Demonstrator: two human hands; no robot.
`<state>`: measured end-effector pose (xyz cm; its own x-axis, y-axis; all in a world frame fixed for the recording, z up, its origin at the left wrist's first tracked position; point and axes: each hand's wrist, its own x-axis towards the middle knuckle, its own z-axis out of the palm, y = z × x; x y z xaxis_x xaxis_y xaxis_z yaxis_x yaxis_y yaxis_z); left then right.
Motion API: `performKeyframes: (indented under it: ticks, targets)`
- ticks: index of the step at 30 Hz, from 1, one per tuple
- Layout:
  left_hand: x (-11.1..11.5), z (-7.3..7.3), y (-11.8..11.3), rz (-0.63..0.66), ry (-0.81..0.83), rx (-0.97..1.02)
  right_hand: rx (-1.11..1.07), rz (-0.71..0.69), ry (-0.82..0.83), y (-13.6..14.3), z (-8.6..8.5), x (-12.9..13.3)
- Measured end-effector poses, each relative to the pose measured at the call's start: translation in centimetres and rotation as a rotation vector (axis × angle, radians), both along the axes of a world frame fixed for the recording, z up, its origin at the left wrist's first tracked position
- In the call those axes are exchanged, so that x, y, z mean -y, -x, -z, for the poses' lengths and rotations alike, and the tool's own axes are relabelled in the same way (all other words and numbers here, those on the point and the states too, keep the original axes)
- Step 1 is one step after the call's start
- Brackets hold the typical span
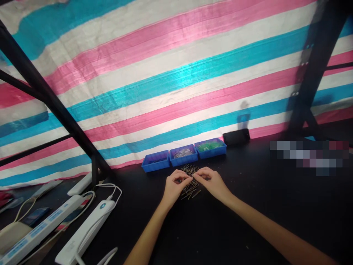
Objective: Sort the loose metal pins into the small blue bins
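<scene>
My left hand (pixel 175 183) and my right hand (pixel 211 181) meet fingertip to fingertip over a loose pile of thin, brass-coloured metal pins or screws (pixel 191 192) on the black table. Both hands are closed in a pinch. Whatever lies between the fingertips is too small to make out. Just behind the pile stand three blue trays in a row. Dark small pieces lie in the left tray (pixel 143 168), clear or whitish pieces in the middle tray (pixel 184 161), and green pieces in the right tray (pixel 212 153).
A black phone-like object (pixel 236 136) leans at the back beside the trays. White power strips (pixel 86 232) with cables lie on the left. A dark metal frame post (pixel 63 114) rises there, before a striped tarp (pixel 176 73). A blurred patch covers the right side.
</scene>
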<state>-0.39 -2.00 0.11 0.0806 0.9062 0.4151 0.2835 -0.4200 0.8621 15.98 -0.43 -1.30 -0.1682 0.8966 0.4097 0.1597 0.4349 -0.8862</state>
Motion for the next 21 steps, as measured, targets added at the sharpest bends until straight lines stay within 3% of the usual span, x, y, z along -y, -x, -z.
performKeyframes:
  ticks: [6,12,21]
  targets:
    - [0.24,-0.15,0.0,0.023,-0.014,-0.051,-0.016,0.026,0.018,0.01,-0.09,-0.07]
    - [0.15,-0.11,0.19,-0.042,-0.052,-0.071,-0.008,0.025,0.014,0.06,0.31,-0.31]
    - [-0.07,0.18,0.22,-0.056,-0.042,-0.032,0.128,-0.087,-0.018,0.44,0.56,0.47]
